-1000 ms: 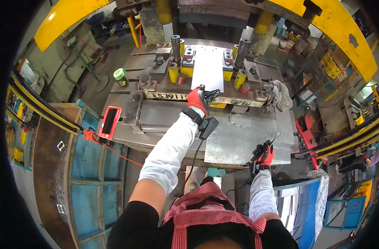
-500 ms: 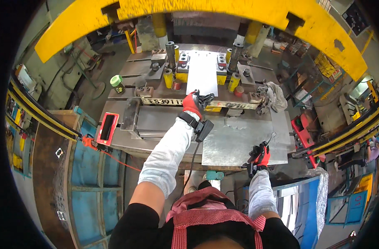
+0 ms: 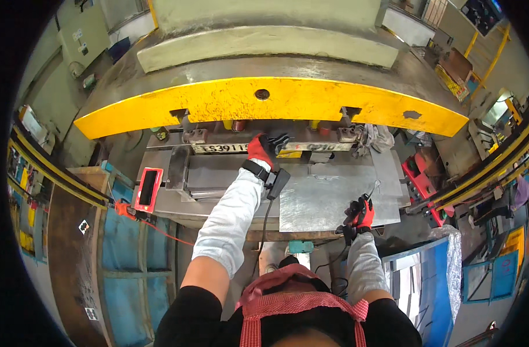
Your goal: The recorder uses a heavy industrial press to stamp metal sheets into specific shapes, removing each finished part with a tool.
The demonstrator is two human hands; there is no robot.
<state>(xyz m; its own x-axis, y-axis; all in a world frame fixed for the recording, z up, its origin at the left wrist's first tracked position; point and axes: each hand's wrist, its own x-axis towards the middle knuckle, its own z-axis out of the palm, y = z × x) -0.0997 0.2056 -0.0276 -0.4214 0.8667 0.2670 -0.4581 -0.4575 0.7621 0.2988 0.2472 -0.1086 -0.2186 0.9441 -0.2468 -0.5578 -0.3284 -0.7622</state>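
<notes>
My left hand [image 3: 265,149], in a red and black glove, is at the front edge of the lower die [image 3: 221,148]. Its dark fingers stretch to the right, and nothing shows in them. Over a flat grey metal sheet [image 3: 319,202] my right hand [image 3: 360,214], gloved alike, is closed on a thin metal rod [image 3: 375,186] with a bent tip. The yellow-fronted press ram [image 3: 299,99] is down over the die and hides most of it. No part of the white sheet on the die shows now.
A stack of metal plates [image 3: 215,173] lies left of the grey sheet. Beyond it is a red-framed dark tray or device [image 3: 148,189]. A crumpled rag [image 3: 380,137] rests at the back right. Striped guard bars [image 3: 62,168] flank the bench, and a blue-sided bin [image 3: 432,289] stands right.
The press ram has come down over the die and covers the white sheet and guide posts. My left hand has shifted slightly left and down; my right hand has barely moved.
</notes>
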